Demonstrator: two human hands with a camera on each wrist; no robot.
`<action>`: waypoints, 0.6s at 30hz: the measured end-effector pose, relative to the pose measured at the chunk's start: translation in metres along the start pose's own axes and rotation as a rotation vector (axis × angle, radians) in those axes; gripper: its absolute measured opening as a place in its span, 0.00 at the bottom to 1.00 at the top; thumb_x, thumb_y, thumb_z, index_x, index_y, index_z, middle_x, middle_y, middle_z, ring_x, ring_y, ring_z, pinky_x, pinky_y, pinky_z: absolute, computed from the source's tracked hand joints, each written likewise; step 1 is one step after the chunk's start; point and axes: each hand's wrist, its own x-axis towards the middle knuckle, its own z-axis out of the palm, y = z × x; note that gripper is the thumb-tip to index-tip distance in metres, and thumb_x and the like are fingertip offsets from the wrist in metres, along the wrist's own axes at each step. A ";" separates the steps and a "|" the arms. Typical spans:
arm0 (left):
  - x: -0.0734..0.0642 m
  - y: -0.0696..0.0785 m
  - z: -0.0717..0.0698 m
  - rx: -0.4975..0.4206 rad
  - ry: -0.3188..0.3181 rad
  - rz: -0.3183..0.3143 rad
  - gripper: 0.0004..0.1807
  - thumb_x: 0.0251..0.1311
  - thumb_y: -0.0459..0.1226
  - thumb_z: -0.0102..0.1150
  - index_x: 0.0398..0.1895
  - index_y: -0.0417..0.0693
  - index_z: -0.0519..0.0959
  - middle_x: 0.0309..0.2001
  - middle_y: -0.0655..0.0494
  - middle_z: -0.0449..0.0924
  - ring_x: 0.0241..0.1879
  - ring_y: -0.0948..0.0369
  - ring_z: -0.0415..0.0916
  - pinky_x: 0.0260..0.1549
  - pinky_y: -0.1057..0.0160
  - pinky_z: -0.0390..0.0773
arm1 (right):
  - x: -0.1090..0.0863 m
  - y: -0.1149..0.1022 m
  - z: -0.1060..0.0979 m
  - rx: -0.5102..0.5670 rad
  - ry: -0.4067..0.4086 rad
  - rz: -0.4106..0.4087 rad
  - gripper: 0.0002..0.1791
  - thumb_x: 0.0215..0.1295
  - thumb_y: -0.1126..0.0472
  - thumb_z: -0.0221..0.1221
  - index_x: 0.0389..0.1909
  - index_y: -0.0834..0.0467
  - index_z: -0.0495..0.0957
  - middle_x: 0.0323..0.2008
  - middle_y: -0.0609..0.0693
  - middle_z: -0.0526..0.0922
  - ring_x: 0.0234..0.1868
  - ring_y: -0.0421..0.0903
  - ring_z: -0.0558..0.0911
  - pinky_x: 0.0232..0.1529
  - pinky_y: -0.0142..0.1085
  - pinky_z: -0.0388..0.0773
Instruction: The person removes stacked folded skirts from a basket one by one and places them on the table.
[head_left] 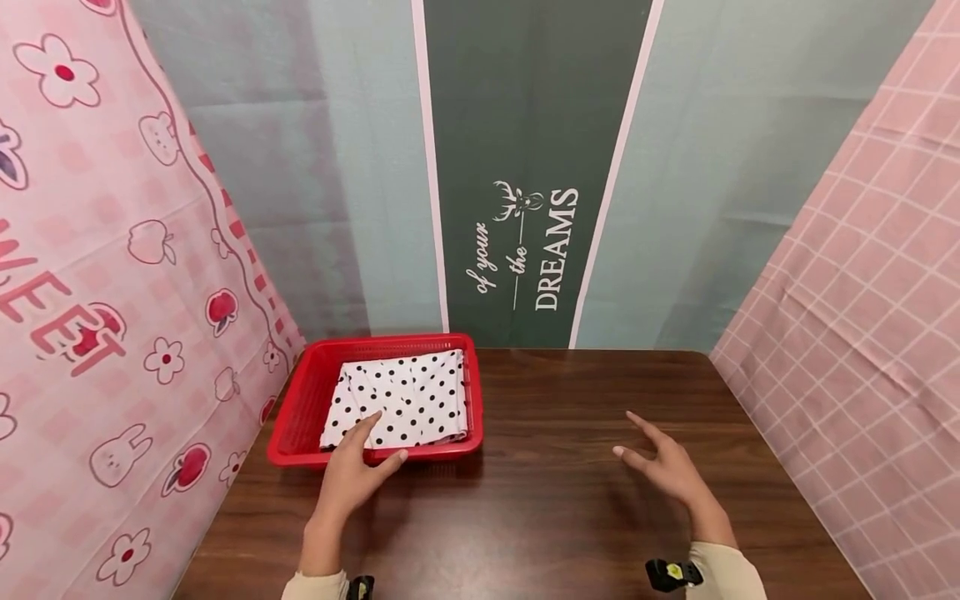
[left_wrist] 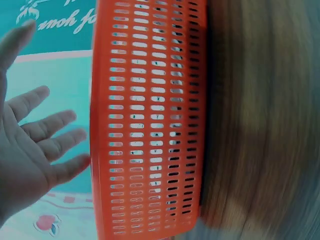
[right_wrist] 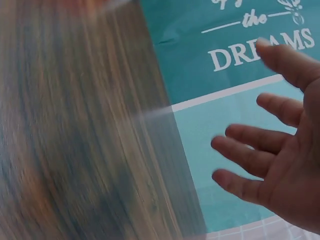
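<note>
A folded white cloth with black polka dots [head_left: 405, 396] lies inside a red plastic basket [head_left: 300, 408] at the table's back left. Over the basket's near rim is my left hand [head_left: 354, 473], its fingers spread and nothing held. In the left wrist view the basket's slotted side [left_wrist: 150, 120] stands beside the spread fingers, and bits of the cloth show through the slots. My right hand [head_left: 671, 468] hovers over the right half of the table, fingers extended and apart, holding nothing. The right wrist view shows the same right hand [right_wrist: 285, 150] with its palm bare.
The brown wooden table [head_left: 555, 483] reaches back to a grey-green curtain [head_left: 525, 125] with white lettering. A pink patterned cloth [head_left: 150, 333] hangs along the left side, and a pink checked cloth [head_left: 862, 292] along the right. Each wrist wears a black strap.
</note>
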 end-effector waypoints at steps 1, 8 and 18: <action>0.000 0.001 -0.001 -0.052 0.002 -0.015 0.39 0.47 0.49 0.70 0.63 0.45 0.69 0.59 0.40 0.69 0.59 0.45 0.64 0.53 0.43 0.65 | 0.000 -0.001 0.001 0.056 -0.002 -0.004 0.38 0.62 0.50 0.59 0.70 0.57 0.56 0.60 0.70 0.64 0.55 0.68 0.69 0.45 0.57 0.71; -0.004 0.009 -0.006 -0.349 0.012 -0.100 0.36 0.48 0.40 0.70 0.63 0.48 0.69 0.60 0.45 0.68 0.59 0.45 0.64 0.55 0.43 0.63 | -0.002 -0.010 0.008 0.364 0.011 -0.055 0.33 0.65 0.61 0.58 0.69 0.58 0.58 0.58 0.67 0.68 0.54 0.54 0.73 0.44 0.36 0.75; -0.008 0.010 -0.010 -0.414 0.025 -0.142 0.35 0.49 0.37 0.69 0.63 0.44 0.68 0.61 0.44 0.67 0.59 0.45 0.65 0.54 0.45 0.65 | -0.001 -0.015 0.014 0.475 0.029 -0.079 0.31 0.66 0.64 0.56 0.68 0.62 0.58 0.57 0.67 0.68 0.49 0.35 0.76 0.43 0.30 0.74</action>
